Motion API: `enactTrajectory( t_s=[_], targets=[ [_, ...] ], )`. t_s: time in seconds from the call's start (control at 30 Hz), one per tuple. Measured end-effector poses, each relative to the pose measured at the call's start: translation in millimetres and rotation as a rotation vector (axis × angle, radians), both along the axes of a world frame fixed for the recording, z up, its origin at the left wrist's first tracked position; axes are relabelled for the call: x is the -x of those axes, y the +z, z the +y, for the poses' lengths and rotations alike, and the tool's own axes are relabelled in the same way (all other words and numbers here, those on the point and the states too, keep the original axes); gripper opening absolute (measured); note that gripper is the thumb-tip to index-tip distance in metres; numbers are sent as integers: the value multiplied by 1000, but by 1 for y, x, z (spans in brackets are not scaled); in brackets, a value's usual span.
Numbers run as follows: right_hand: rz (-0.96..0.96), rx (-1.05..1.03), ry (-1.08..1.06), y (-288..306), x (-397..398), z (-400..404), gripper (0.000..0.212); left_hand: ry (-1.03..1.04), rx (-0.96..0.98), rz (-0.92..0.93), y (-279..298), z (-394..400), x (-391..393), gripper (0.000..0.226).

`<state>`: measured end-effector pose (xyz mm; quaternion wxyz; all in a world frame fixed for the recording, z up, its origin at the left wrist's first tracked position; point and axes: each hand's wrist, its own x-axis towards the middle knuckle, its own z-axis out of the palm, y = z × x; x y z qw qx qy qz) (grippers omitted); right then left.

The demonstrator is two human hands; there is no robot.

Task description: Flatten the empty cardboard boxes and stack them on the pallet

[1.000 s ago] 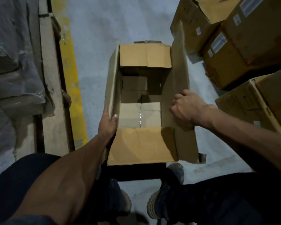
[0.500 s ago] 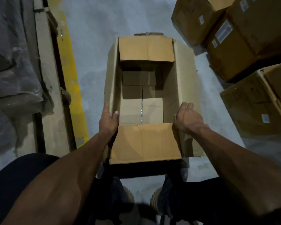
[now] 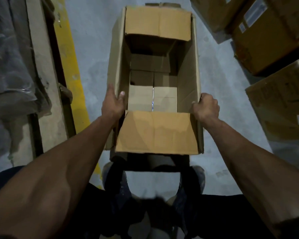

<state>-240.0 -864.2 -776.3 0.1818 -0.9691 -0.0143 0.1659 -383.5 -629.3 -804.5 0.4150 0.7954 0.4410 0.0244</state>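
Open cardboard box at centre frame, standing on the grey floor just ahead of the feet, mouth up, nothing loose visible inside, only the taped bottom seam. Long axis running up and down the frame, straight away from the body; short axis left to right, between the two hands. Near end flap folded inward and lying roughly level; far end flap likewise folded in at the top of the frame; both long side walls upright. Left hand on the left wall at its near half, thumb hooked over the rim to the inside, fingers outside. Right hand directly across on the right wall, fingers curled over the top edge in a firm grip. Both hands level with each other, neither nearer, each at the nearer part of the long axis rather than mid-length. Probably a matter of breaking the bottom seam or skewing the long walls sideways to collapse the box, with the push across the short axis. Stacked, closed brown boxes at upper right and right edge, close to the right wall. Yellow floor stripe and a wooden edge, perhaps the pallet, at left, carrying plastic-wrapped bundles, well clear of the left hand.
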Motion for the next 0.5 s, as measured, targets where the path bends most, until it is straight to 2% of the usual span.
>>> enactTrajectory(
  t_s=[0.23,0.3,0.37,0.43,0.5],
  targets=[
    [10,-74,-33,-6,-16,9,26,16,-37,47,-2,12,-17,59],
    [32,-112,-17,1,-14,5,28,-33,-157,69,2,10,-15,58],
    [51,-121,-3,8,-10,-2,30,-163,-394,101,11,5,-11,55],
    [89,-126,-2,12,-7,-10,31,-408,-586,86,24,-2,-5,51],
    [123,-114,-11,18,-6,-16,32,-726,-545,71,41,-12,-3,52]
  ],
)
